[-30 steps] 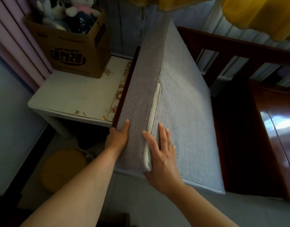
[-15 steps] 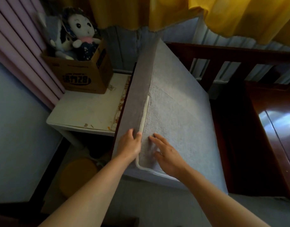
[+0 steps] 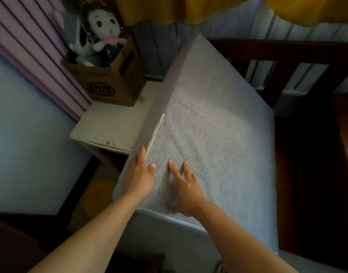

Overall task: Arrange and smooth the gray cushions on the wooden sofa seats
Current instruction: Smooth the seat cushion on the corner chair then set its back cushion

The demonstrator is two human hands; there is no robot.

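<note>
Lying tilted over the left end of the wooden sofa (image 3: 287, 50), the gray cushion (image 3: 218, 134) is raised along its left edge and is not yet flat on the seat. The left hand (image 3: 138, 178) grasps that raised edge near the front corner, thumb on the top face and fingers down the side panel. The right hand (image 3: 186, 191) is released, fingers straight and pressed flat on the top face just beside the left.

Judged progress: the cushion is roughly over its seat, but seating and smoothing remain. To the right, the dark seat (image 3: 314, 174) appears bare, suggesting more cushions are still to be placed.

Materials: coarse woven gray fabric over a thick, firm rectangular slab with square edges; a pale strip, possibly a zip or piping, runs along the left seam (image 3: 155, 134). Faint creases cross the top. The frame is dark, glossy, slatted wood. A white tabletop (image 3: 108, 125) beside it carries a cardboard box (image 3: 110, 83) of plush dolls.
</note>
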